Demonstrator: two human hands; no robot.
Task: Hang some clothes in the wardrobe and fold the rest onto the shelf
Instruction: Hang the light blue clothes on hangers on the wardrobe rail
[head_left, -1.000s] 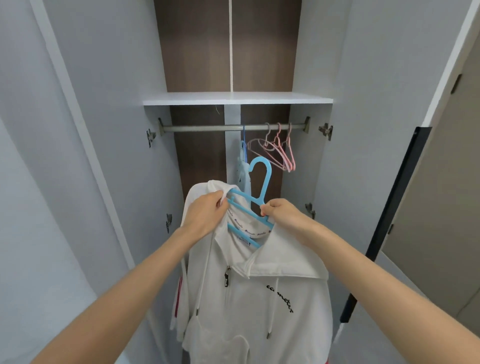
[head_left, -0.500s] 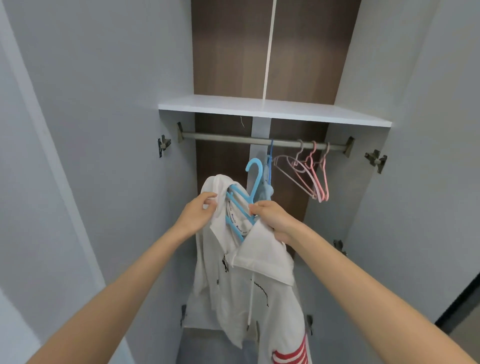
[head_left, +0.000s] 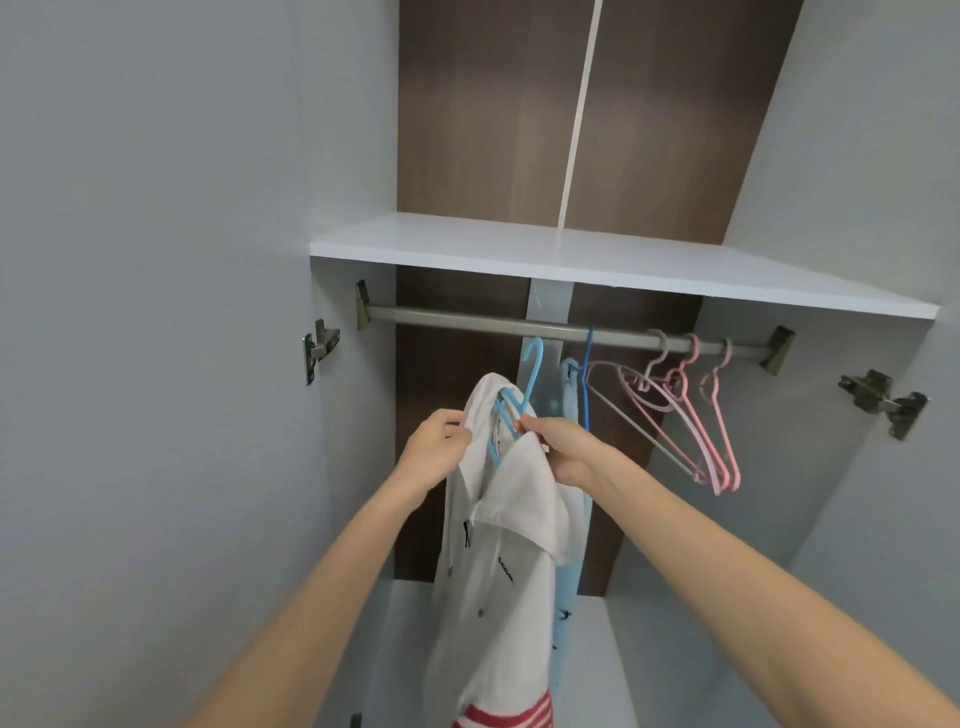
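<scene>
White jacket (head_left: 498, 545) on blue hanger (head_left: 531, 371), left grip (head_left: 436, 447) pinching its collar, right grip (head_left: 563, 447) clasping hanger

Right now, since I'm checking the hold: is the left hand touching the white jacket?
Touching. The head view shows the left hand pinching the white jacket at its shoulder, beside the blue hanger.

White hoodie (head_left: 498, 571) draped on blue hanger (head_left: 530, 384), below rail (head_left: 467, 321).

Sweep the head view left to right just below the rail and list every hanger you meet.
light blue hanger inside the white jacket → dark blue hanger → grey hanger → first pink hanger → second pink hanger
</scene>
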